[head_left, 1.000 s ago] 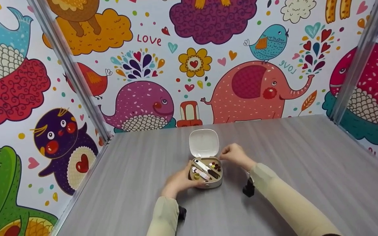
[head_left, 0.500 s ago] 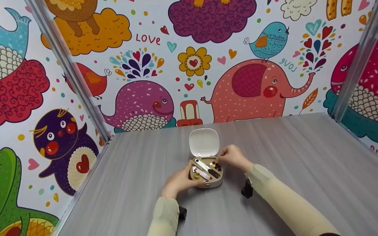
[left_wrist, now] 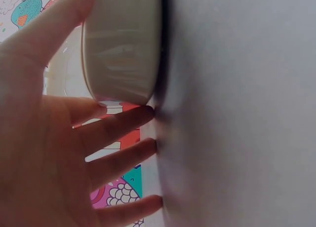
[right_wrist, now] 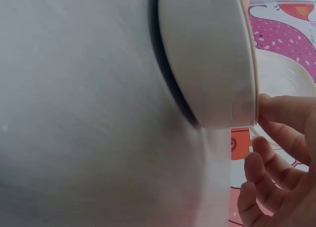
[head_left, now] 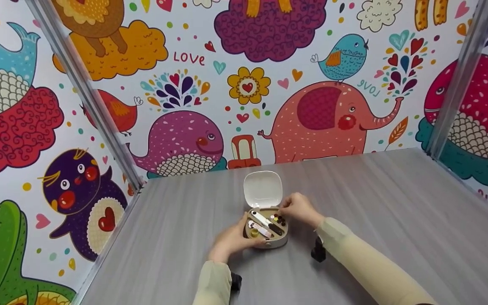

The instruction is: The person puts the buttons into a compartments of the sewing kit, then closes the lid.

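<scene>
1. My left hand [head_left: 230,239] cups the near-left side of the sewing kit [head_left: 266,226], thumb on its wall and fingers spread on the table [head_left: 396,203].
2. My right hand [head_left: 298,208] hovers at the far-right rim, fingers curled over the small spools [head_left: 278,219]; I cannot tell whether it pinches anything.
3. I judge that a careless pull could tip the light box or scatter its contents.
4. The kit is a small white rounded case with its lid [head_left: 263,189] upright.

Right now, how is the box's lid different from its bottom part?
The lid stands up behind, open and plain white inside, with nothing in it; the bottom part lies flat on the table and is tan inside, packed with little tools and coloured dots. Both are rounded and about the same size.
</scene>
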Demonstrator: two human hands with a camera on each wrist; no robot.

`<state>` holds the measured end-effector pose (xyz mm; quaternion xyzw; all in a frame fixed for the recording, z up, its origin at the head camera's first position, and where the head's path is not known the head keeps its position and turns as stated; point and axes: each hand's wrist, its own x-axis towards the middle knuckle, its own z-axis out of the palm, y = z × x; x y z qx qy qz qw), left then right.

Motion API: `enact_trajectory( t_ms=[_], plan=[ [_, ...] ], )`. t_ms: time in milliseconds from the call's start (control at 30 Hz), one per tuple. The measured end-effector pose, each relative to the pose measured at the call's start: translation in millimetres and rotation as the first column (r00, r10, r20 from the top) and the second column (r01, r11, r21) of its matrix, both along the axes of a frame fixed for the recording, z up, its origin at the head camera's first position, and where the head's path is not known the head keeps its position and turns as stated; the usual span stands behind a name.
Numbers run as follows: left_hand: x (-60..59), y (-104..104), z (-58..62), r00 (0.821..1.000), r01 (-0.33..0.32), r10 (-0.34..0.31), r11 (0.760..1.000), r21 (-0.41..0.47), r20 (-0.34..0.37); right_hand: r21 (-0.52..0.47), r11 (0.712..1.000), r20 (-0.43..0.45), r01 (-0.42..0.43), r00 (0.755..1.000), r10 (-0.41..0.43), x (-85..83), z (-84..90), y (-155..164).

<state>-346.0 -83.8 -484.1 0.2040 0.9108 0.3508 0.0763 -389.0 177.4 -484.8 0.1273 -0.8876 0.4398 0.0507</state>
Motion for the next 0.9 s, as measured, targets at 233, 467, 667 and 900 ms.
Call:
enact_trajectory(
  t_ms=[233, 467, 667, 900],
  plan=[
    [1.6, -0.5, -1.6, 1.000, -0.001, 0.001, 1.000, 0.026, 0.001, 0.050, 0.999, -0.030, 0.017, 0.999, -0.015, 3.2, -1.7, -4.6],
    [4.4, -2.2, -3.9, 1.000, -0.001, 0.000, 1.000, 0.016, 0.009, 0.087, 0.996, -0.047, 0.019, 0.999, -0.015, 6.8, -4.9, -6.6],
    [1.3, -0.8, -2.3, 1.000, 0.012, -0.012, 1.000, -0.002, -0.015, 0.091, 0.995, -0.082, 0.035, 0.996, -0.027, 6.3, -2.7, -5.5],
    [1.9, -1.3, -0.5, 1.000, 0.000, 0.000, 1.000, -0.015, -0.006, 0.083, 0.996, -0.106, 0.017, 0.994, -0.008, 7.3, -3.5, -5.9]
  ],
)
